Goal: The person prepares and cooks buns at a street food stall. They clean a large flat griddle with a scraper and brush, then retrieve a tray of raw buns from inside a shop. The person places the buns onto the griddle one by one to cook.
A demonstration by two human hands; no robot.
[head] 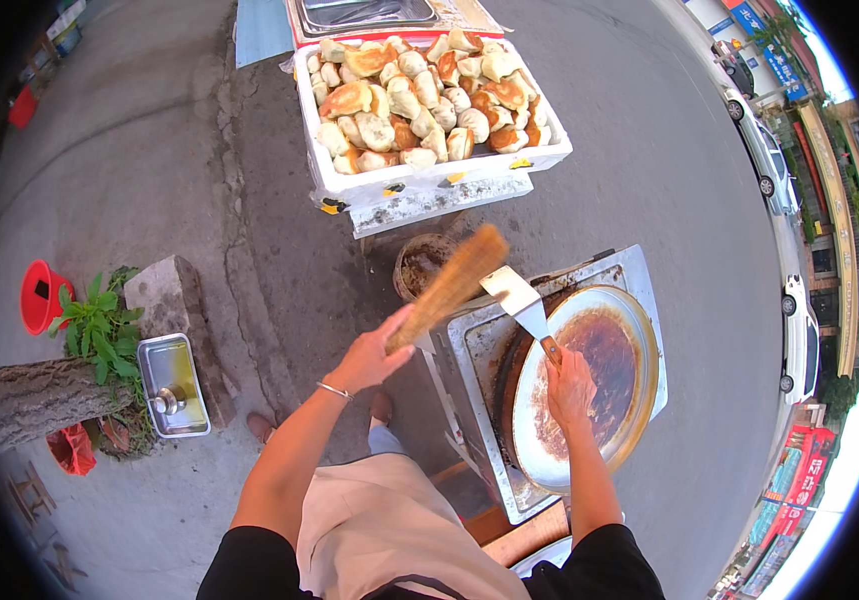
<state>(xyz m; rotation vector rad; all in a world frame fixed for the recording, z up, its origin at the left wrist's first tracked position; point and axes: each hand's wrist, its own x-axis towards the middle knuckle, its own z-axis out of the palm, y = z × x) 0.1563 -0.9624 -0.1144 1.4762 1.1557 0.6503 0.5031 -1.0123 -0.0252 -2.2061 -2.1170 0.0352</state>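
Observation:
My left hand [371, 352] is closed around the narrow end of a straw whisk brush [453, 286], whose wide end points up and right over a bucket. In my right hand [572, 382] is the wooden handle of a metal spatula [513, 297]; its flat blade extends past the pan's left rim. Beneath that hand lies a large round pan [613, 360], browned inside, with nothing in it, tilted on a metal stove [478, 375]. Pan-fried dumplings [422, 105] with browned bottoms are heaped in a white foam box [437, 176] beyond both hands.
A dirty bucket [420, 266] stands between box and stove. At left are a metal tray [174, 386] holding yellowish liquid and a small metal pot, a stone block [174, 300], a tree trunk [46, 394] and a red bucket [43, 296]. Parked cars [799, 337] line the road's far side.

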